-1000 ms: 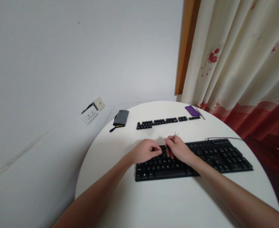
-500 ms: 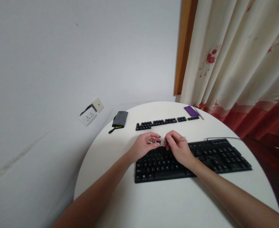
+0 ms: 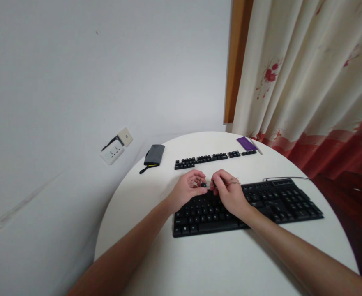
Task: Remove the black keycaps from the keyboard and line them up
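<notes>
A black keyboard [image 3: 270, 203] lies on a round white table [image 3: 217, 263]. Both hands hover just above its upper left part. My left hand [image 3: 188, 189] pinches a small black keycap [image 3: 203, 185] between fingertips. My right hand [image 3: 228, 191] is closed round a thin wire keycap puller [image 3: 230, 181], whose tip meets the keycap. A row of removed black keycaps [image 3: 213, 158] lies on the table beyond the hands.
A grey pouch [image 3: 154, 155] with a black strap sits at the table's back left. A purple cloth [image 3: 246, 143] and a thin stick lie at the back right. A wall socket [image 3: 112, 150] is on the white wall. Curtain hangs at right.
Both hands lifted from the keyboard's keys. The puller swung from upright to level, and the left hand now pinches a keycap at its tip.
</notes>
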### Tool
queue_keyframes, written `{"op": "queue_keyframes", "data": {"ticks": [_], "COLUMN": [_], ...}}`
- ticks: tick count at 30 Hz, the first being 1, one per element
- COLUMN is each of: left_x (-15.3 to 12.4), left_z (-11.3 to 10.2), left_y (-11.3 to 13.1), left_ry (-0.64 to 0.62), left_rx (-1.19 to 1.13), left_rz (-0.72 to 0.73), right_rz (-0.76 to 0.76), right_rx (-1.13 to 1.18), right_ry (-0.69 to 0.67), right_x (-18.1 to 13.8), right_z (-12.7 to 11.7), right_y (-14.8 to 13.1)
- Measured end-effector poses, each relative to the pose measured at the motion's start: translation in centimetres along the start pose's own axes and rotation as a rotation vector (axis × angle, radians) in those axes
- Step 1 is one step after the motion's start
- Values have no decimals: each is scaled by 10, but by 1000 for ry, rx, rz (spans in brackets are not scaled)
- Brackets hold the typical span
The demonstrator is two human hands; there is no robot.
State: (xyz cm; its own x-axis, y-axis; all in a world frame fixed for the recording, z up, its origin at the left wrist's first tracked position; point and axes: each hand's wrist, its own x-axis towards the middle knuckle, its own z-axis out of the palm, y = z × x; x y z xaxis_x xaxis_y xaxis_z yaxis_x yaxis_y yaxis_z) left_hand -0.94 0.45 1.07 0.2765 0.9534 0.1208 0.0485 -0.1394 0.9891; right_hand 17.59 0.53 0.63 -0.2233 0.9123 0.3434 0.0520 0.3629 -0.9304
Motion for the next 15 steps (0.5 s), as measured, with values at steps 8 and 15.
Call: {"op": "queue_keyframes", "data": {"ticks": [8,15], "left_x": [1,0], "left_z": [2,7], "left_y": [0,3], "left_ry": [1,162], "left_rx": [183,347], "left_rz": [17,44], "right_rz": [-19,80], "right_rx": [-76,47], "right_ry": [-19,80], "right_x": [-2,2], "right_z": [1,2], "right_y": [2,5]}}
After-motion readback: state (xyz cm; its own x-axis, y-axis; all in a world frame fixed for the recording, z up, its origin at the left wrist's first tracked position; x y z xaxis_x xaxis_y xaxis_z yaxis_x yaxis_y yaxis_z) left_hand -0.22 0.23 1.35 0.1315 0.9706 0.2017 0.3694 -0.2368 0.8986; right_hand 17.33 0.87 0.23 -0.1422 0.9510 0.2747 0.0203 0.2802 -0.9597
